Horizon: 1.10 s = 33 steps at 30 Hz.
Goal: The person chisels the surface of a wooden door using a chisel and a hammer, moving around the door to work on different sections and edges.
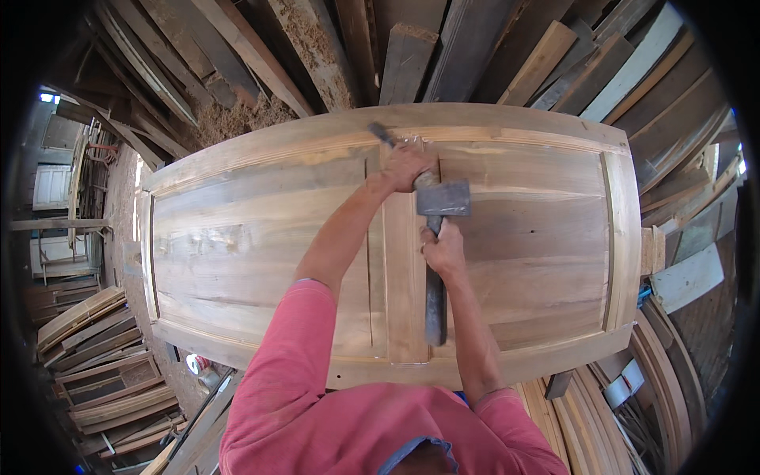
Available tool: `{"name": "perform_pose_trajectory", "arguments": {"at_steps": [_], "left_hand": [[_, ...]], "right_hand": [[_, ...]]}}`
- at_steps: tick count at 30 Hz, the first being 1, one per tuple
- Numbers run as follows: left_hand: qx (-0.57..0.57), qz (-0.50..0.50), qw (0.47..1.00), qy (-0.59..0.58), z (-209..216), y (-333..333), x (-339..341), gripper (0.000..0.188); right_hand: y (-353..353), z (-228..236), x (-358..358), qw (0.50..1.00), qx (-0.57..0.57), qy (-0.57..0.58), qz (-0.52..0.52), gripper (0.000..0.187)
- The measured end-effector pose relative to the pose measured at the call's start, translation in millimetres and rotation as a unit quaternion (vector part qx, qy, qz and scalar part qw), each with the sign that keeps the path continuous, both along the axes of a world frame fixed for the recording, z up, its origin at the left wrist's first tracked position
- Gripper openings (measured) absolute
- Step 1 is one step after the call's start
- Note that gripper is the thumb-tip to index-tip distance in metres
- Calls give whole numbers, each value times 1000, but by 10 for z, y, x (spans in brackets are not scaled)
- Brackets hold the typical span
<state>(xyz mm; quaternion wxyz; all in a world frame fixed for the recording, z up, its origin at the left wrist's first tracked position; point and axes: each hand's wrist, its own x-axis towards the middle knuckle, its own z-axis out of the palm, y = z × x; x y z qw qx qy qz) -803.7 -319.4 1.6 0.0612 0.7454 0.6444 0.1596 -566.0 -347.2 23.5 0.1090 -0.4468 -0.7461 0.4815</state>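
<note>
Mallet (443, 199), dark and block-headed: in the head view, the right hand (444, 248) is wrapped around its handle, above the middle of a panelled wooden door (542, 277). Slightly farther off, the left hand (408, 165) is closed around a chisel (381, 134), blade toward the far left. Both tools look rigid, the mallet probably heavy, each best held by its handle. The door seems stiff, weighty, best held by its frame. I can read no writing on them.

Panelled wooden door (253, 237), pale brown, lying flat; over its middle, a slanted chisel (381, 134), dark block-headed mallet (443, 198) near its handle.
</note>
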Motion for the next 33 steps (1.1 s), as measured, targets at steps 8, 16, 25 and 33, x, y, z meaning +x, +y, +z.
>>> {"name": "perform_pose_trajectory", "arguments": {"at_steps": [8,16,25,33], "left_hand": [[-250,308,918,-1,-30,-270,-596,96],[-302,252,919,33,-79,-55,-613,99],[-253,210,943,52,12,-226,-296,52],[-57,339,936,-68,183,-316,-297,71]], "right_hand": [[-456,106,667,962,-244,107,-60,18],[-503,-296,973,946,-264,126,-138,17],[-476,-258,822,964,-221,79,-128,24],[-340,-418,981,949,-278,118,-89,23]]}}
